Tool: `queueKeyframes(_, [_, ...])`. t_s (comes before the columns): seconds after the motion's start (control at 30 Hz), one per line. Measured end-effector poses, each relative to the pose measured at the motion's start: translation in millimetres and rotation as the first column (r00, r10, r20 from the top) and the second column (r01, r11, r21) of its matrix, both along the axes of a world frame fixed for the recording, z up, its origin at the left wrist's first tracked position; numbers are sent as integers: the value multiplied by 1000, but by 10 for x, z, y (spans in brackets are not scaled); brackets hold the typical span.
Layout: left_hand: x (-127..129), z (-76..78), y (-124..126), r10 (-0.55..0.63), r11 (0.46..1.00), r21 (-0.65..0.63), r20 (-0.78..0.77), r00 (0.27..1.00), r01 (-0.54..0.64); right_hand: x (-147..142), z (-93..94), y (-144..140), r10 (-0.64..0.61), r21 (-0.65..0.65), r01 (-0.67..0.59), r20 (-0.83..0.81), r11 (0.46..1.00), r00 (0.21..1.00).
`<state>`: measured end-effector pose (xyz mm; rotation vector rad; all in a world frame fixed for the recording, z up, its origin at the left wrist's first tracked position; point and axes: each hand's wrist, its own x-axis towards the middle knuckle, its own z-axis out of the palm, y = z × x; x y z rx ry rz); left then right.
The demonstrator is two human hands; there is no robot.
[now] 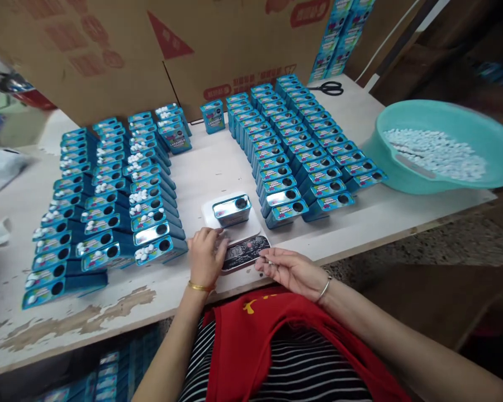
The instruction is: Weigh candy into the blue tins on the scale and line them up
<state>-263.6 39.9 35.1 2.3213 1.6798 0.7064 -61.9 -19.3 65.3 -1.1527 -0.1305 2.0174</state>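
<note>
A blue tin (231, 211) with a round opening in its top stands on the white plate of a small digital scale (245, 252). One white candy shows at the rim of its opening. My left hand (205, 254) rests at the left edge of the scale, close to the tin, fingers loosely bent, slightly apart and holding nothing visible. In front of the scale's dark display panel, my right hand (293, 272) has its fingertips pinched together. Small white candies (270, 262) show between them, mostly hidden.
Rows of blue tins (151, 218) with white candies on their lids stand left, and more rows (285, 184) stand right. A turquoise basin (385, 162) holds loose white candies (448, 153) and a scoop. Black scissors (332, 88) lie behind; a large carton (184, 50) backs the table.
</note>
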Motion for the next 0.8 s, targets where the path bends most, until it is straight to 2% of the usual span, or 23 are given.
queueKeyframes(0.1, [18,-28,4,0,1000,-5,-27,1000,0,59,-77,-72,-28,7,27,24,1000,999])
queueKeyframes(0.2, [-9,31,-51,9,998,55,62,998,-13,146,-128,-98,-45,38,44,38,998,998])
queueKeyframes(0.3, [14,237,-67,16,981,189,193,981,-53,182,-178,-106,-52,53,49,47,997,998])
queueKeyframes(0.4, [138,506,51,-43,950,309,238,970,-34,155,-216,-101,-64,65,61,50,996,997])
queueKeyframes(0.47, [251,641,194,-103,941,338,201,974,30,128,-225,-93,-69,89,64,54,994,996])
queueKeyframes(0.53, [353,711,350,-144,943,316,112,983,102,115,-223,-89,-65,121,57,67,991,996])
queueKeyframes(0.63, [444,721,537,-200,943,255,-75,977,213,139,-199,-97,-60,165,39,126,985,990])
queueKeyframes(0.7, [451,707,600,-263,923,237,-183,947,302,178,-158,-98,-49,194,11,190,981,981])
queueKeyframes(0.8, [384,696,599,-322,893,247,-231,918,375,242,-32,-38,21,255,-104,306,961,952])
